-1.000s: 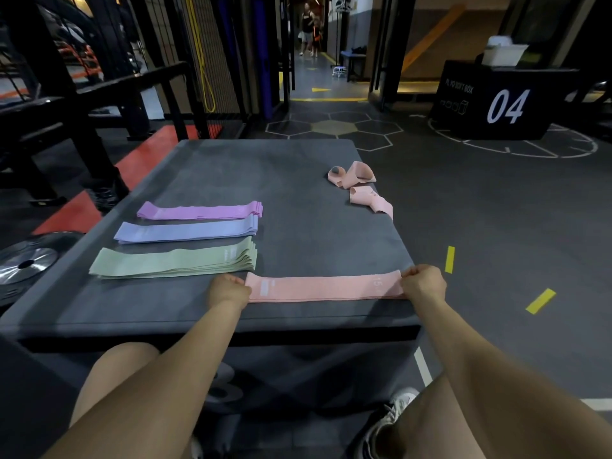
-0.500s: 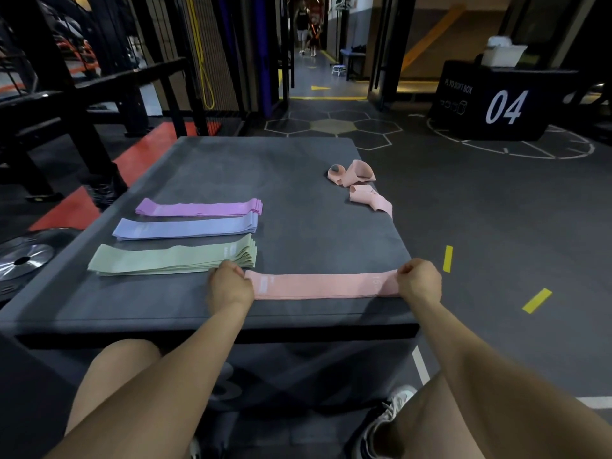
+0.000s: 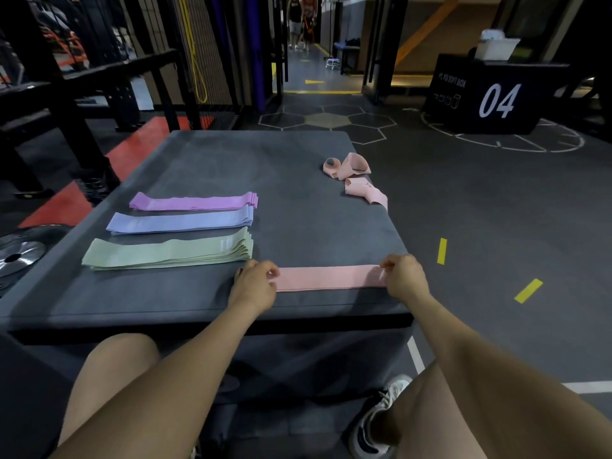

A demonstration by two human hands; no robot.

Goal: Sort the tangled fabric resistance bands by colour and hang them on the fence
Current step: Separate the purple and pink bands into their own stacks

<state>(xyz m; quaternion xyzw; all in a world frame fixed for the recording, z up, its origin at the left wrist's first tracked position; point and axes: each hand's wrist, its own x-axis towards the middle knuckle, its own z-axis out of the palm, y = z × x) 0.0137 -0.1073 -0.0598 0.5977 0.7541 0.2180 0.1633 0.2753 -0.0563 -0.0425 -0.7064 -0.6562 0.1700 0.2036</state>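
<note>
1. Pink fabric, a flat resistance band (image 3: 331, 277), lies stretched between both hands along the near edge of a grey padded platform (image 3: 298, 154); the left hand (image 3: 255, 282) pinches its left end with curled fingers, and the right hand (image 3: 404, 276) pinches its right end the same way.
2. Just beyond the left hand, touching or nearly touching its knuckles, sits a green stack (image 3: 169, 253) of flat bands; beyond that, farther from the hand, lies a blue stack (image 3: 180, 223), then a purple stack (image 3: 193, 202); the three lie side by side, their right ends roughly in line.
3. Well beyond the right hand, near the platform's right edge, lies a pink tangle (image 3: 352, 173) of loose bands, curled and twisted; one strip trails toward the edge.
4. To the far left of the left hand, on the floor, a metal weight plate (image 3: 18, 256) shows partly.
5. Far beyond the right hand stands a black box (image 3: 493, 94) marked 04, with a white container (image 3: 496, 48) on top.
6. Beyond both hands, past the platform, a dark wire fence (image 3: 198, 54) rises on the left; a yellow cord (image 3: 195, 61) hangs against it.
7. Below the hands, bare knees and one white shoe (image 3: 377, 422) are visible.
</note>
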